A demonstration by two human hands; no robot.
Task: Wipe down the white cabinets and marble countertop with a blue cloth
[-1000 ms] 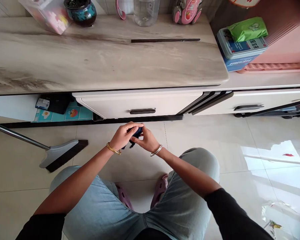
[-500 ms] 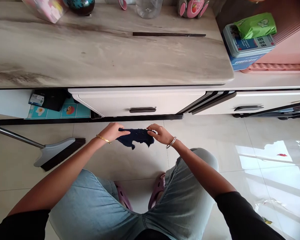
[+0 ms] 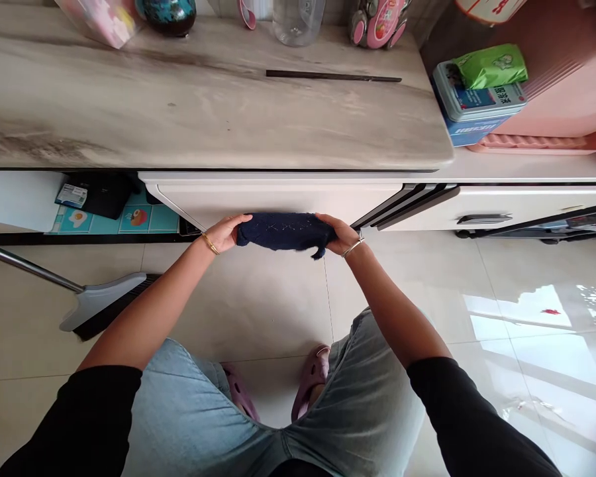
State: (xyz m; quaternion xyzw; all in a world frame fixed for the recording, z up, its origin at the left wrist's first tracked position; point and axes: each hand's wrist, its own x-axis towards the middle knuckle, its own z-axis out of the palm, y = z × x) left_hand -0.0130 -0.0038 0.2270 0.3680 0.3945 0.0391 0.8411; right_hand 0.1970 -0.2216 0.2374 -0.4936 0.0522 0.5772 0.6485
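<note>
A dark navy piece of cloth (image 3: pixel 285 232) with small pale stitch marks hangs stretched between my two hands, in front of the white drawer front (image 3: pixel 278 189). My left hand (image 3: pixel 226 233) pinches its left end, with the thumb along the top edge. At the other end, my right hand (image 3: pixel 338 233) grips it the same way. A loose flap droops at the lower right of the cloth. What kind of cloth it is I cannot make out. The cloth hides the drawer's handle.
On the marbled countertop (image 3: pixel 203 126) lies a thin dark stick (image 3: pixel 332 76). A blue tin (image 3: pixel 481 112) with a green packet (image 3: pixel 494 66) stands to the right. A broom (image 3: pixel 104 301) rests on the floor at left, beside an open compartment holding a black item (image 3: pixel 97 195).
Both hands have moved up and farther apart, the right one more to the right. The cloth went from bunched to spread wide, and it now covers the drawer handle.
</note>
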